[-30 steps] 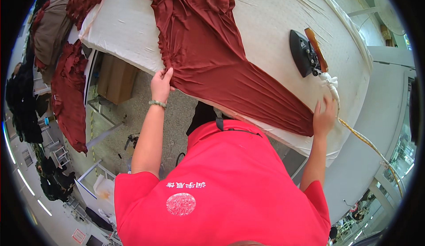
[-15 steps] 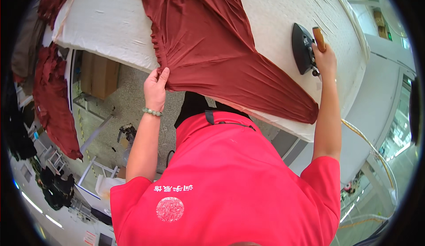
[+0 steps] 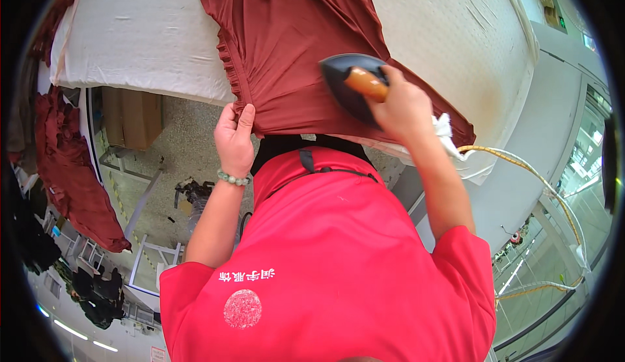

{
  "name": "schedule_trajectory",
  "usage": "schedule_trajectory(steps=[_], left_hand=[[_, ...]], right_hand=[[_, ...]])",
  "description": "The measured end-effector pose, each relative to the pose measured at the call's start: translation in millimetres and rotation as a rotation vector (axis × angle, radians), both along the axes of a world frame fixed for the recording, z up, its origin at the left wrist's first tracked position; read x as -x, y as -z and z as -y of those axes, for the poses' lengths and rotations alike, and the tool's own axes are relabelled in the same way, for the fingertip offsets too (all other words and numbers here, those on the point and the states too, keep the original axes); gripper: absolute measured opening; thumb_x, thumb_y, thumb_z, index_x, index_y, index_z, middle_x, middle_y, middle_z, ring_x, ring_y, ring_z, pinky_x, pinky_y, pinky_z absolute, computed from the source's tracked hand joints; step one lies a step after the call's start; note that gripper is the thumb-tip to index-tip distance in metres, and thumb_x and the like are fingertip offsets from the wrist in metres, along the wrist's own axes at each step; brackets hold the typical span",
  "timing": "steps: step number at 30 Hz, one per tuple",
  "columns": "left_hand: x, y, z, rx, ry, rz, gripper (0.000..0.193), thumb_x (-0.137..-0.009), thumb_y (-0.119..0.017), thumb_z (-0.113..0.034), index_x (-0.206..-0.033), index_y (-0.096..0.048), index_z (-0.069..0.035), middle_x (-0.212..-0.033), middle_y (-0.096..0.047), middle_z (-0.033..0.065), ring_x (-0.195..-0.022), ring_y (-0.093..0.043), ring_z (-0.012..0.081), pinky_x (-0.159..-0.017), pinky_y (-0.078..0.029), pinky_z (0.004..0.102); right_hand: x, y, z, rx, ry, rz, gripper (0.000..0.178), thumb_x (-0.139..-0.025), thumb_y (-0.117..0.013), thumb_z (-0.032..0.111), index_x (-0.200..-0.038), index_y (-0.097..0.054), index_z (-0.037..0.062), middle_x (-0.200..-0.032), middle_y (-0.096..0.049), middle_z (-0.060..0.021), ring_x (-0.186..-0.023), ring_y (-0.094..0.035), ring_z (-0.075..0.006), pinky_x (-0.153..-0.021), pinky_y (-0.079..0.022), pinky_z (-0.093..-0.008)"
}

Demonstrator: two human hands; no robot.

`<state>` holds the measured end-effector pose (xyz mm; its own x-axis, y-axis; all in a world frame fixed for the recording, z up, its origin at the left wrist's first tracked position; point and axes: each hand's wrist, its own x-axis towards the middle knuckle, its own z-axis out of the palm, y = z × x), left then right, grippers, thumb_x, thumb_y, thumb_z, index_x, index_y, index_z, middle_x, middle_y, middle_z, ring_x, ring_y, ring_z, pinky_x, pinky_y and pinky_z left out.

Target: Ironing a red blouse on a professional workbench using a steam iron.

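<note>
A dark red garment [image 3: 293,56] with a gathered elastic edge lies spread over the white padded ironing table [image 3: 156,43]. At its near left corner, my left hand [image 3: 236,134] pinches the gathered edge between thumb and fingers. My right hand [image 3: 405,107] is wrapped round the wooden handle of a dark iron [image 3: 355,95], which is over the middle of the garment. Whether its soleplate touches the cloth all over is hard to tell. The garment's narrow cuffed end [image 3: 463,131] reaches the table's near right edge, partly behind my right forearm.
A yellow and white hose [image 3: 521,161] runs from the iron's side to the right, with white cloth [image 3: 444,131] near my wrist. More dark red garments [image 3: 71,167] hang at the left. Below the table stands a cardboard box [image 3: 133,118].
The iron in my right hand has moved left from the bare table onto the garment. My left hand keeps its pinch on the gathered edge. The view has shifted slightly.
</note>
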<state>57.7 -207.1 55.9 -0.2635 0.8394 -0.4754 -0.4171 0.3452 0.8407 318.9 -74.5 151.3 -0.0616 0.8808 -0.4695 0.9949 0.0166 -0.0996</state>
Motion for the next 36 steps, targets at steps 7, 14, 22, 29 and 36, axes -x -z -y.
schedule_trajectory(steps=[7, 14, 22, 29, 36], left_hand=[[1.4, -8.1, -2.2, 0.011, 0.079, -0.257, 0.016, -0.102, -0.063, -0.018, -0.101, -0.063, -0.002, -0.086, -0.061, -0.0042, -0.072, -0.049, 0.0025, -0.065, -0.043, 0.0212], [-2.2, -25.4, -2.9, -0.079, 0.009, -0.176, 0.013, -0.102, -0.064, -0.015, -0.1, -0.064, -0.002, -0.089, -0.061, -0.0054, -0.079, -0.049, 0.0013, -0.07, -0.04, 0.0184], [-14.0, -35.4, -3.8, -0.04, -0.024, -0.461, 0.011, -0.102, -0.062, -0.012, -0.101, -0.065, -0.001, -0.091, -0.062, -0.0046, -0.082, -0.051, 0.003, -0.074, -0.043, 0.0203], [-18.4, -41.7, -5.6, -0.176, -0.219, -0.192, 0.017, -0.102, -0.06, -0.012, -0.11, -0.065, 0.002, -0.102, -0.068, 0.0035, -0.094, -0.06, 0.0107, -0.088, -0.047, 0.0274], [-24.4, -57.2, -22.1, -0.206, -0.49, -0.026, 0.032, -0.101, -0.058, -0.015, -0.126, -0.06, 0.005, -0.127, -0.064, 0.0134, -0.116, -0.061, 0.0242, -0.102, -0.047, 0.0395]], right_hand=[[31.2, 12.5, 25.1, 0.181, -0.282, -0.168, 0.049, -0.083, -0.073, 0.03, -0.124, -0.059, 0.0076, -0.087, -0.072, -0.0215, -0.081, -0.071, -0.0406, -0.075, -0.056, -0.0507], [-45.0, -5.8, -2.7, -0.13, 0.25, -0.004, 0.048, -0.088, -0.073, 0.041, -0.122, -0.063, 0.0074, -0.094, -0.073, -0.0186, -0.088, -0.071, -0.0392, -0.075, -0.054, -0.0482], [-8.9, -2.8, 44.4, 0.197, -0.099, -0.292, 0.052, -0.079, -0.077, 0.033, -0.123, -0.06, 0.0121, -0.084, -0.071, -0.0203, -0.083, -0.071, -0.0403, -0.074, -0.056, -0.0498], [-119.8, -11.7, 61.0, 0.001, 0.079, -0.183, 0.041, -0.085, -0.075, 0.04, -0.111, -0.064, 0.0099, -0.083, -0.071, -0.02, -0.082, -0.07, -0.0409, -0.071, -0.055, -0.0498], [-247.2, -4.5, 80.3, -0.228, 0.312, -0.032, 0.036, -0.089, -0.074, 0.042, -0.098, -0.07, 0.0074, -0.083, -0.071, -0.0185, -0.08, -0.069, -0.0405, -0.068, -0.053, -0.0457]])
